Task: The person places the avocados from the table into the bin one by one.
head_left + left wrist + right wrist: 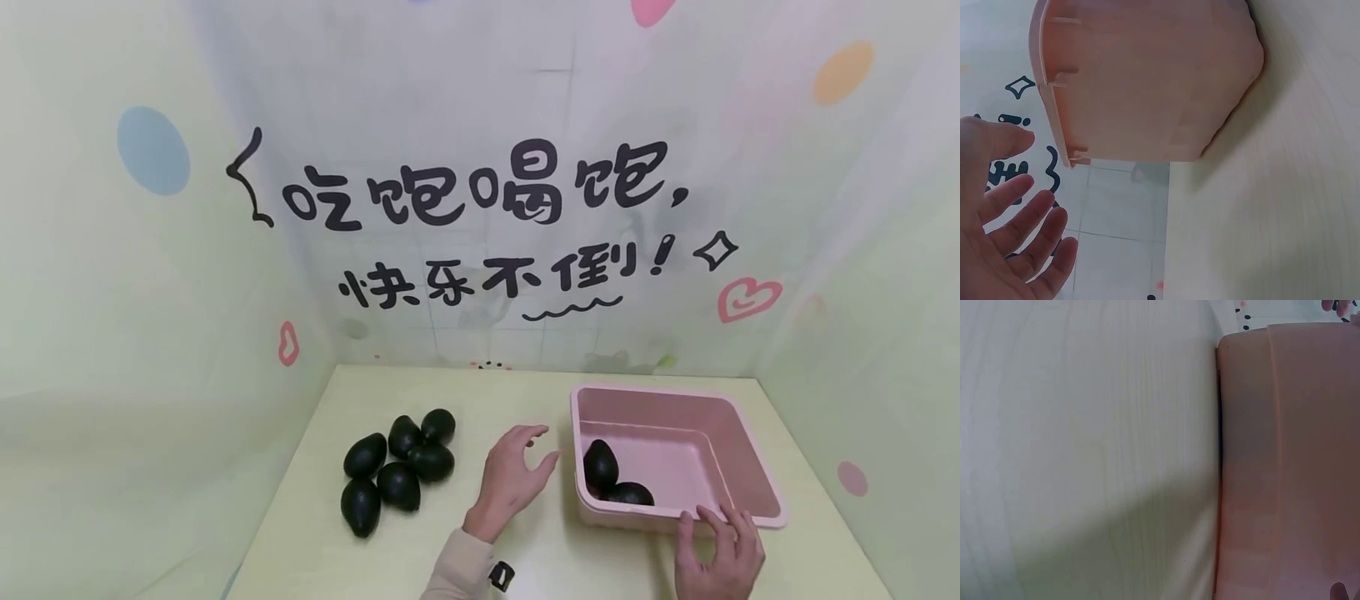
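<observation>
My left hand point(512, 471) hovers over the table between a group of avocados and a pink plastic bin point(757, 467), its fingers spread, loosely bent and holding nothing. The left wrist view shows the same hand point(1016, 219) beside the outside wall of the bin point(1147, 81). At the near right side, my right hand point(720, 554) holds the bin's front rim, fingers over the edge and thumb at the outer side. Two dark avocados point(601, 467) lie inside, in the near left corner; the front wall partly hides one. Several dark avocados point(398, 486) sit clustered on the table at left.
The pale wooden table point(480, 392) ends at a printed cloth backdrop point(480, 108) with black lettering; cloth walls also stand on both sides. A small black device point(502, 575) sits at my left wrist.
</observation>
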Demonstrator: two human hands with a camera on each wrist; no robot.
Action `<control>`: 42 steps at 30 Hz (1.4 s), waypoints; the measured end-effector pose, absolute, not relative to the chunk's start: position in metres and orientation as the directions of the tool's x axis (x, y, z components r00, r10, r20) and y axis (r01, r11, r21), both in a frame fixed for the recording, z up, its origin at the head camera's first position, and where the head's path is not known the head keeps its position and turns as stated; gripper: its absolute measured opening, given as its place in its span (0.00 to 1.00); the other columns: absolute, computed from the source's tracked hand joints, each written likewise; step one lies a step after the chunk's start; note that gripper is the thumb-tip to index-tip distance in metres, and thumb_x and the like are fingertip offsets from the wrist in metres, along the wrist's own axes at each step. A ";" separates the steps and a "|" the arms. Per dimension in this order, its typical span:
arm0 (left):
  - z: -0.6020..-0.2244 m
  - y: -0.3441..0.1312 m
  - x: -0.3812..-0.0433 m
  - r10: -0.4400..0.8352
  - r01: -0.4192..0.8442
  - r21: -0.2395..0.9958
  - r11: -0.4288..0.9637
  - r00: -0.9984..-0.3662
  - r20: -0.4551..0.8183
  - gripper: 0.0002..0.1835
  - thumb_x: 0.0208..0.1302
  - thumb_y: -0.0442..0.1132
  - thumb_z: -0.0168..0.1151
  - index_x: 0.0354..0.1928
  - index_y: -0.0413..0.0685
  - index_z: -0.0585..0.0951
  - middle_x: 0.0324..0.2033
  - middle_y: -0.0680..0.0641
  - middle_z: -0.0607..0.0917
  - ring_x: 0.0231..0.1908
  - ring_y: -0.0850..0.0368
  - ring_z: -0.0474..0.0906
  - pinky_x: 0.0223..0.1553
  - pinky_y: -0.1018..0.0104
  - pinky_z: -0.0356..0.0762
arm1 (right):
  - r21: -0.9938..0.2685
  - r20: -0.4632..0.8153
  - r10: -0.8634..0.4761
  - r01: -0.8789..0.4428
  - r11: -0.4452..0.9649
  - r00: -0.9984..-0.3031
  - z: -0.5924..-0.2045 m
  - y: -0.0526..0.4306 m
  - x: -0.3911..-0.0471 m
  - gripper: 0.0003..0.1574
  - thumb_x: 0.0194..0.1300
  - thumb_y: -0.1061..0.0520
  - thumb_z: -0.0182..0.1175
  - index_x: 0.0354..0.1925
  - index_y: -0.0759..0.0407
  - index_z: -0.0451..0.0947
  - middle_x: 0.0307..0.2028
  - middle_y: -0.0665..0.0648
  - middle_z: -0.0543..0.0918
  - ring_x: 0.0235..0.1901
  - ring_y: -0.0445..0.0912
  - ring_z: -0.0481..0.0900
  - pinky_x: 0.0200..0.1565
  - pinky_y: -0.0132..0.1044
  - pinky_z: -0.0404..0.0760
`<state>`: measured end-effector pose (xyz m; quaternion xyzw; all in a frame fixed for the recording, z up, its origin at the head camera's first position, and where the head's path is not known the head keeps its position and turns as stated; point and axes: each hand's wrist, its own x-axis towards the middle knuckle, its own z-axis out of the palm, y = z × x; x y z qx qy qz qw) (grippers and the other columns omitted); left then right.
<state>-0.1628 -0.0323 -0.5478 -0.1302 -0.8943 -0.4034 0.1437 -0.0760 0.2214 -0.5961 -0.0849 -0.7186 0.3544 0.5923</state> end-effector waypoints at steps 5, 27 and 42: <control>-0.551 -0.036 -0.158 0.113 0.331 0.680 0.654 -0.932 0.345 0.20 0.68 0.48 0.72 0.59 0.53 0.88 0.52 0.51 0.90 0.47 0.56 0.85 0.47 0.61 0.84 | -0.616 0.785 0.543 -0.292 0.732 -0.296 -0.602 0.223 -0.075 0.35 0.69 0.40 0.67 0.34 0.76 0.83 0.45 0.80 0.82 0.69 0.39 0.70 0.75 0.32 0.63; -0.570 -0.060 -0.149 0.002 0.255 0.696 0.671 -0.939 0.343 0.18 0.66 0.46 0.74 0.57 0.54 0.88 0.51 0.51 0.91 0.46 0.54 0.86 0.45 0.60 0.83 | -0.684 0.721 0.586 -0.247 0.686 -0.371 -0.614 0.230 -0.071 0.26 0.64 0.48 0.72 0.36 0.74 0.85 0.59 0.27 0.74 0.72 0.31 0.65 0.75 0.30 0.61; -0.574 -0.092 -0.145 -0.111 0.168 0.716 0.677 -0.939 0.325 0.18 0.65 0.46 0.76 0.56 0.57 0.88 0.51 0.55 0.90 0.47 0.55 0.86 0.46 0.59 0.84 | -0.663 0.743 0.567 -0.276 0.696 -0.355 -0.605 0.228 -0.073 0.31 0.67 0.44 0.71 0.35 0.76 0.85 0.56 0.38 0.79 0.70 0.33 0.67 0.75 0.30 0.61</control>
